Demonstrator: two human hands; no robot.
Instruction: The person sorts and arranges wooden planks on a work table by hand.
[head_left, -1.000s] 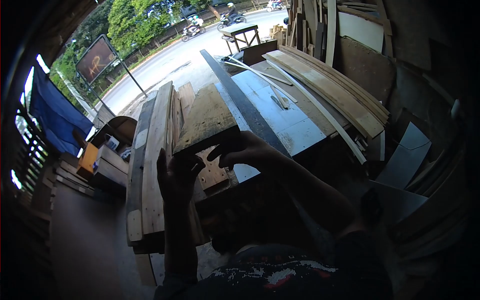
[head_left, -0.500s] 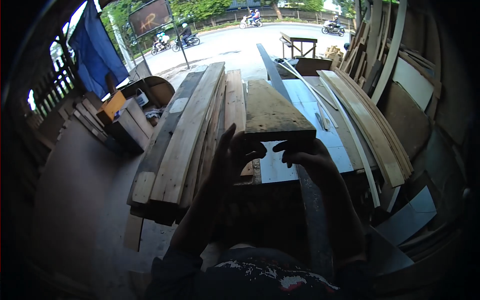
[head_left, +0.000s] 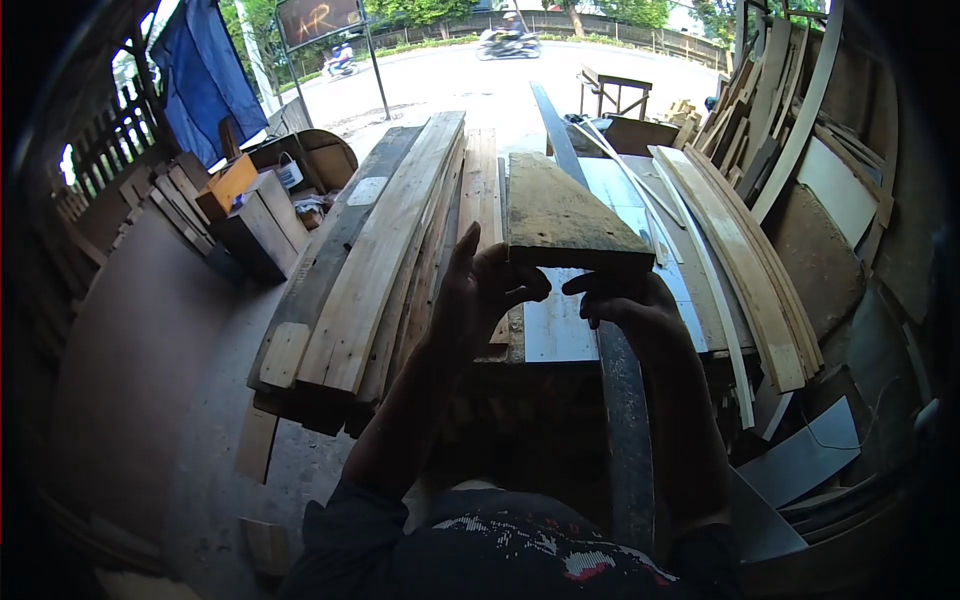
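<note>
A weathered wooden plank [head_left: 570, 215], stained dark near its close end, stretches away from me above the workbench. My left hand [head_left: 487, 285] grips the near left corner, its fingers curled under the edge. At the near right corner my right hand [head_left: 632, 298] holds the plank the same way, fingers bent beneath it. Both hands are dark in shadow, and part of their grip is hidden by the board. Under the plank lies a pale blue-white sheet [head_left: 560, 335], and a long dark bar [head_left: 627, 430] runs beneath it towards me.
Long planks [head_left: 385, 265] are stacked to the left, and more curved-looking boards [head_left: 745, 260] lie to the right. Wood offcuts lean on the right wall. Left stand a dark box [head_left: 262, 225] and a blue tarp [head_left: 205, 90]. Beyond is a road with motorbikes.
The view has shifted slightly, so the plank and both hands appear a little further right. Both hands keep their hold. Motorbikes on the road have changed position.
</note>
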